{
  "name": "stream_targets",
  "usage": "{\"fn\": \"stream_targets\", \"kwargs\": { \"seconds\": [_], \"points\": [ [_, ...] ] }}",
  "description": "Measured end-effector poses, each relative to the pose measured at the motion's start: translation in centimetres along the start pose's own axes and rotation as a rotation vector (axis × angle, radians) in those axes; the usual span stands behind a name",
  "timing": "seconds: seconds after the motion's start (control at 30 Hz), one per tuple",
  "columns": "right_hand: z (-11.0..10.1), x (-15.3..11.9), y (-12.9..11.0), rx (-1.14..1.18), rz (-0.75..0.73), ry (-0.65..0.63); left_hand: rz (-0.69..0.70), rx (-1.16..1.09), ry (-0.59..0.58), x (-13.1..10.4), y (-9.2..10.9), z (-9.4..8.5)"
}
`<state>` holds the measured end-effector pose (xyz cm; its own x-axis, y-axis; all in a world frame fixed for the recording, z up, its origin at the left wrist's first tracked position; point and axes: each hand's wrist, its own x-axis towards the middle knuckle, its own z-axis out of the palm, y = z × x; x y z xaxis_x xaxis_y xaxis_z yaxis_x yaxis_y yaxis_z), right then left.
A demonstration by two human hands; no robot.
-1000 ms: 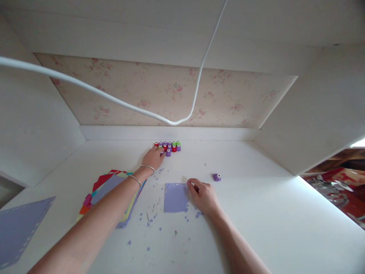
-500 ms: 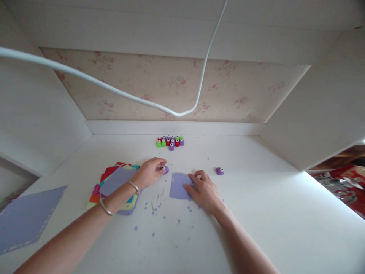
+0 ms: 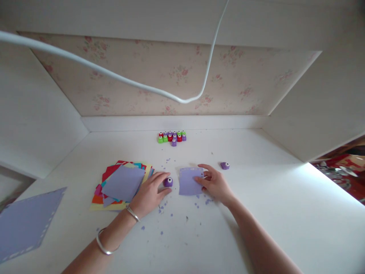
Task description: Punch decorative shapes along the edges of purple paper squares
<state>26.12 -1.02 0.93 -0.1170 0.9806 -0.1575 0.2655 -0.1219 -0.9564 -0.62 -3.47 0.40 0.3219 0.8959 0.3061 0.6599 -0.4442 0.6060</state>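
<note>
Purple punch (image 3: 168,182) between parted left-hand (image 3: 148,194) fingers; right hand (image 3: 216,184) pinching purple sheet (image 3: 188,182).

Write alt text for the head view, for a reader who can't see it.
At a white table, the left hand curves around a purple punch while the right hand touches a small purple sheet. A coloured paper stack and larger purple sheet lie left; clustered punches stand behind, another lies right.
</note>
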Motion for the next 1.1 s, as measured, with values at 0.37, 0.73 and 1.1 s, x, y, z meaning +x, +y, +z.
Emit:
{"fn": "stream_targets", "kwargs": {
  "seconds": [0.37,0.73,1.1],
  "points": [
    [0.6,-0.8,-1.5,0.190,0.101,-0.037,-0.139,-0.183,-0.063,0.3,-0.1,-0.4],
    [0.8,-0.6,-0.6,0.113,0.101,-0.041,-0.086,-0.167,-0.070,0.1,0.0,0.0],
    [0.7,-0.3,0.1,0.113,0.122,-0.037,-0.037,-0.129,-0.059,0.0,0.1,0.1]
  ]
}}
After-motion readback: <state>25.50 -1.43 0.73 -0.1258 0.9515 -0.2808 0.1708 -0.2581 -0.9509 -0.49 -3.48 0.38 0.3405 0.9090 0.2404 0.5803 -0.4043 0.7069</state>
